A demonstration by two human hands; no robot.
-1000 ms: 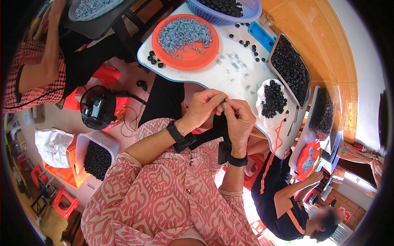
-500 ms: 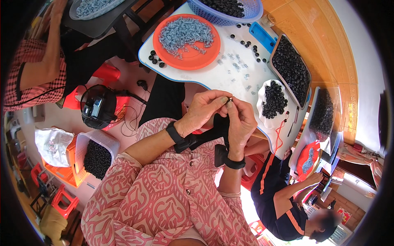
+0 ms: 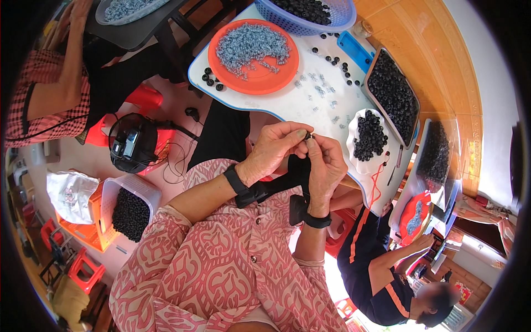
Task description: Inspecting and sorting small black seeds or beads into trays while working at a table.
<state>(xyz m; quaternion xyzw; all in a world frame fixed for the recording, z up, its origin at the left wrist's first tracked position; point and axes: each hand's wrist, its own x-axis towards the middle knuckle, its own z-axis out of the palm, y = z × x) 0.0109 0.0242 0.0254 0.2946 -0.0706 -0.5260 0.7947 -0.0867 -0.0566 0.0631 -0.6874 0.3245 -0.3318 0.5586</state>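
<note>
Above my lap, at the near edge of the white table (image 3: 265, 102), both hands meet around one tiny black part (image 3: 308, 135). My left hand (image 3: 274, 148) pinches it between thumb and forefinger. From the other side, my right hand (image 3: 326, 160) grips it with thumb and fingers closed; the fingers hide most of it. Just right of my hands stands a white scalloped dish (image 3: 354, 127) of small black round parts (image 3: 370, 137). Beyond them, an orange-red plate (image 3: 257, 86) carries a heap of small clear bluish pieces (image 3: 251, 47), and similar loose pieces (image 3: 321, 90) lie on the tabletop.
A purple-blue basket (image 3: 332, 29) and a tray (image 3: 410, 141), both with black parts, stand at the back and right. Near them is a blue container (image 3: 354, 51). A red cord (image 3: 376, 185) hangs off the table. Co-workers sit left and lower right; a white crate (image 3: 157, 199) stands left.
My fingers have shifted slightly around the small black part, and both hands keep their place. The rest stays nearly the same.
</note>
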